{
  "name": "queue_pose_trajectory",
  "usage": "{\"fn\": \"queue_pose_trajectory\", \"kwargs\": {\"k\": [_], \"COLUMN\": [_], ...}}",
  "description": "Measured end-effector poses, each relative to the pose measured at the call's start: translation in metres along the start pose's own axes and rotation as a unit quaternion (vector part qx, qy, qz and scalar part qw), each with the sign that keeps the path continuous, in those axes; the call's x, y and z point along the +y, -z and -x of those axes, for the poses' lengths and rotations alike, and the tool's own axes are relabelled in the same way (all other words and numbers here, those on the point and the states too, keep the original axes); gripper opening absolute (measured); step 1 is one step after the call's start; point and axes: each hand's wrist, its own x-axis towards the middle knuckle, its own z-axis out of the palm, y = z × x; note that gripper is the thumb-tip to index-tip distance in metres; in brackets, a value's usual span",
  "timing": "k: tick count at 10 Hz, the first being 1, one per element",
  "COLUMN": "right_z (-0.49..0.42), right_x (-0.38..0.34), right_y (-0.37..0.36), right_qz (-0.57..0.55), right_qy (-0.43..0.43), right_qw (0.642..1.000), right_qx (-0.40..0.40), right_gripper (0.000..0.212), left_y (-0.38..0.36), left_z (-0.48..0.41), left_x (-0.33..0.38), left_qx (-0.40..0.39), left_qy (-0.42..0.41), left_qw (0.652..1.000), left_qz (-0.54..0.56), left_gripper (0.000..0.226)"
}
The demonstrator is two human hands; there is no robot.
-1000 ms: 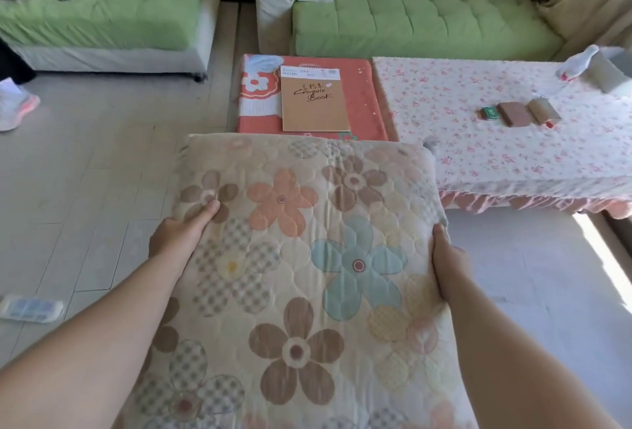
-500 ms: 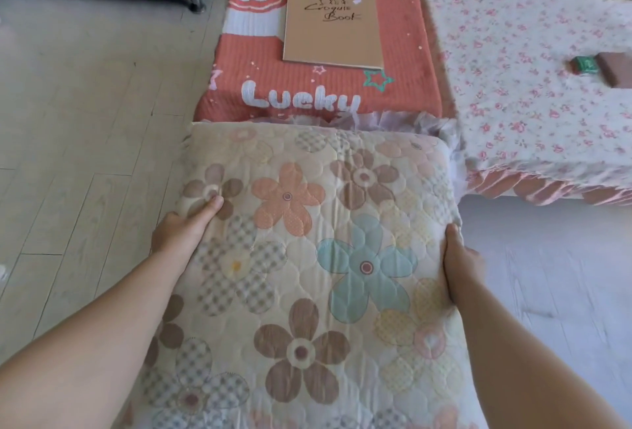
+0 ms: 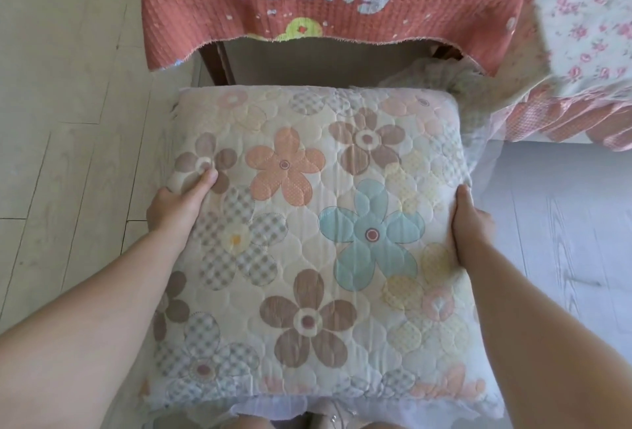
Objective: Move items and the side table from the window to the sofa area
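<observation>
The cushion [image 3: 307, 223] has come closer to the side table [image 3: 307, 1], gripped between both hands.

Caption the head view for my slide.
Left hand and right hand grip a floral cushion by its sides, before a table draped in an orange Lucky cloth.

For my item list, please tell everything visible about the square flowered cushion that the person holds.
The square quilted cushion is cream fabric with stitched brown, orange, blue and checked flowers and a sheer pale frill. It looks plump, held face up before the orange-clothed side table. The left hand grips its left edge, thumb on top; the right hand grips its right edge.
</observation>
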Motion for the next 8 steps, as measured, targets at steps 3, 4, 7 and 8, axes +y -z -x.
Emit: {"fn": "queue_pose_trajectory", "kwargs": {"k": [3, 4, 7, 8], "right_z": [-0.002, 0.009, 0.077, 0.109], "right_x": [-0.002, -0.008, -0.031, -0.051], "right_y": [0.002, 0.012, 0.048, 0.069], "right_qz": [0.149, 0.184, 0.181, 0.173], "right_qy": [0.008, 0.011, 0.034, 0.039], "right_qw": [0.989, 0.981, 0.973, 0.973], "right_qx": [-0.013, -0.053, -0.138, -0.150], "right_gripper": [0.071, 0.060, 0.055, 0.056], "left_y": [0.002, 0.013, 0.052, 0.067], "left_z": [0.003, 0.016, 0.082, 0.122], "left_x": [0.002, 0.010, 0.030, 0.056], "left_qx": [-0.024, -0.038, -0.084, -0.105], "left_qy": [0.008, -0.003, -0.023, -0.059], "left_qw": [0.996, 0.991, 0.973, 0.969], "left_qz": [-0.088, -0.126, -0.213, -0.216], "left_gripper": [0.092, 0.089, 0.085, 0.081]}}
